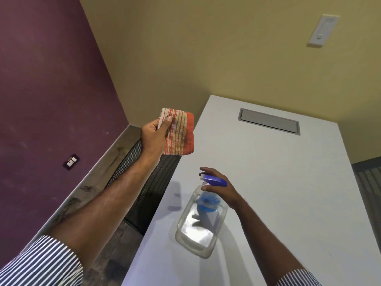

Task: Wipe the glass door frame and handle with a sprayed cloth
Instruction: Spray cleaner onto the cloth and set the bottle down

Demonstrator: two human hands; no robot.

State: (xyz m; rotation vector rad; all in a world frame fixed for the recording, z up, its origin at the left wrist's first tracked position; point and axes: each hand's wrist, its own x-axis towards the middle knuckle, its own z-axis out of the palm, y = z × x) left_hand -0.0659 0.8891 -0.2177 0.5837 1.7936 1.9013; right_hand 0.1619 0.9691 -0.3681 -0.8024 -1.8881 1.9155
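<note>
My left hand (153, 134) is raised above the table's left edge and grips a folded orange-and-white striped cloth (180, 135), thumb pressed on its face. A clear plastic spray bottle (201, 221) with blue liquid and a blue trigger head (214, 180) stands on the white table (268, 182). My right hand (221, 188) is around the trigger head, fingers curled over it, thumb at the neck. No glass door or handle is in view.
A grey cable-port flap (268, 121) is set into the table's far part. A black mesh chair back (140, 176) stands left of the table. Purple wall with a socket (71, 162) lies left; a white switch (323, 30) is on the yellow wall.
</note>
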